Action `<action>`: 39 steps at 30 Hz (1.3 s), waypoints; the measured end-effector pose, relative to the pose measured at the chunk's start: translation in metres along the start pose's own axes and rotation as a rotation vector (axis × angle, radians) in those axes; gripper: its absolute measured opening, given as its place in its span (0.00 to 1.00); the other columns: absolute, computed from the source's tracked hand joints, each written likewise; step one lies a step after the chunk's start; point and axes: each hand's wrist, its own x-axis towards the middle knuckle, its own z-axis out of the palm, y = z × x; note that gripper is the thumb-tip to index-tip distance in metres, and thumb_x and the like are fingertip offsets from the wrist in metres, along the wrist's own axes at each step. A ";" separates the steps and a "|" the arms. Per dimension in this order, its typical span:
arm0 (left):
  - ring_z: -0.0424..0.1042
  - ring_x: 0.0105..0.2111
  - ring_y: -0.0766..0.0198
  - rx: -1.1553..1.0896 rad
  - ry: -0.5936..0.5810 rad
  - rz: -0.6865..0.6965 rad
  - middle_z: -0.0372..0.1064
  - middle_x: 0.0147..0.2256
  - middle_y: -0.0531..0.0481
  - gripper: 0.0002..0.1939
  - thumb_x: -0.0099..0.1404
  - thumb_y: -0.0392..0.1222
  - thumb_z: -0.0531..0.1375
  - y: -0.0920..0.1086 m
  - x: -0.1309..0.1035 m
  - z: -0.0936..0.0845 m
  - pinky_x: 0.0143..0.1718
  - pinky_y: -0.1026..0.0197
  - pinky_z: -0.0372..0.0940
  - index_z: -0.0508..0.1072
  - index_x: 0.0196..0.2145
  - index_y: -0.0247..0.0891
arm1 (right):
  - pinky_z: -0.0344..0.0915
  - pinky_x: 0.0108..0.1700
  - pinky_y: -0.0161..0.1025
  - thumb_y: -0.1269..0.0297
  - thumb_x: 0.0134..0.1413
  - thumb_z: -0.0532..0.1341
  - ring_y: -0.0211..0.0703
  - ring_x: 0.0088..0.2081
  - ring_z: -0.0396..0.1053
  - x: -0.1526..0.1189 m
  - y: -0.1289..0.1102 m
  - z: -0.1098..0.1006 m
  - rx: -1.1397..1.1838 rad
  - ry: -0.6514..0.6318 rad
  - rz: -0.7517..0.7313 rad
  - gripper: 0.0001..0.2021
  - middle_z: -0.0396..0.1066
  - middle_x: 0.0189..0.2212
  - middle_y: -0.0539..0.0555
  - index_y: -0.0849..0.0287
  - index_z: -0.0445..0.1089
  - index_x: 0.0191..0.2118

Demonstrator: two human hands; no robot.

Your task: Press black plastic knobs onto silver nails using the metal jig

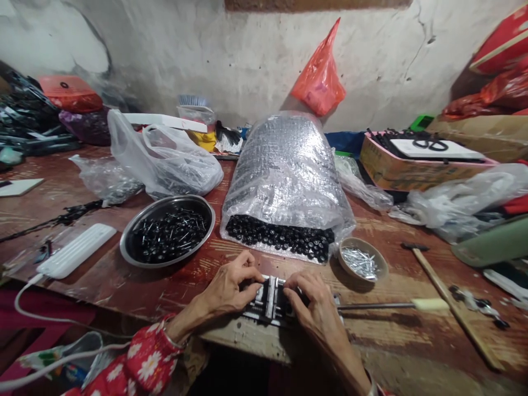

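Observation:
At the table's near edge sits a small metal jig (270, 300) with raised bars across its middle. My left hand (231, 283) is at its left side, thumb and index finger pinched together. On the right side my right hand (313, 300) bends over it, its fingers curled in and touching the jig. Whatever small parts lie under the fingertips are hidden. Behind the jig, a clear bubble-wrap bag (289, 170) lies with its mouth facing me, full of black round-headed parts (280, 236). A metal rod with a pale handle (429, 304) extends rightward from the jig.
Left of the bag stands a steel bowl (211, 221) of black-capped nails (169, 234). A small bowl (383, 269) holds silver nails (358, 263). A hammer (449, 302) lies at right, near a green cylinder (490, 242). A white power strip (78, 250) with its cable lies left.

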 end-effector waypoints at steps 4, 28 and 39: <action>0.71 0.40 0.64 0.005 0.010 -0.074 0.65 0.42 0.49 0.08 0.63 0.33 0.61 0.003 -0.001 0.004 0.43 0.63 0.66 0.80 0.37 0.40 | 0.55 0.47 0.47 0.66 0.64 0.62 0.50 0.45 0.66 -0.001 0.000 0.004 -0.040 0.030 0.015 0.04 0.74 0.38 0.50 0.51 0.72 0.36; 0.78 0.48 0.59 0.133 0.153 0.081 0.76 0.49 0.46 0.10 0.71 0.43 0.59 -0.019 -0.019 0.019 0.50 0.64 0.72 0.80 0.45 0.43 | 0.61 0.45 0.45 0.69 0.64 0.57 0.51 0.44 0.66 0.038 0.102 -0.109 -0.536 0.274 0.146 0.12 0.77 0.44 0.60 0.56 0.78 0.44; 0.78 0.50 0.57 0.183 0.178 0.105 0.76 0.51 0.44 0.11 0.71 0.44 0.59 -0.026 -0.023 0.024 0.51 0.62 0.73 0.80 0.46 0.43 | 0.56 0.41 0.38 0.77 0.59 0.55 0.45 0.40 0.66 0.063 0.130 -0.104 -0.606 0.162 0.136 0.12 0.73 0.38 0.56 0.57 0.75 0.37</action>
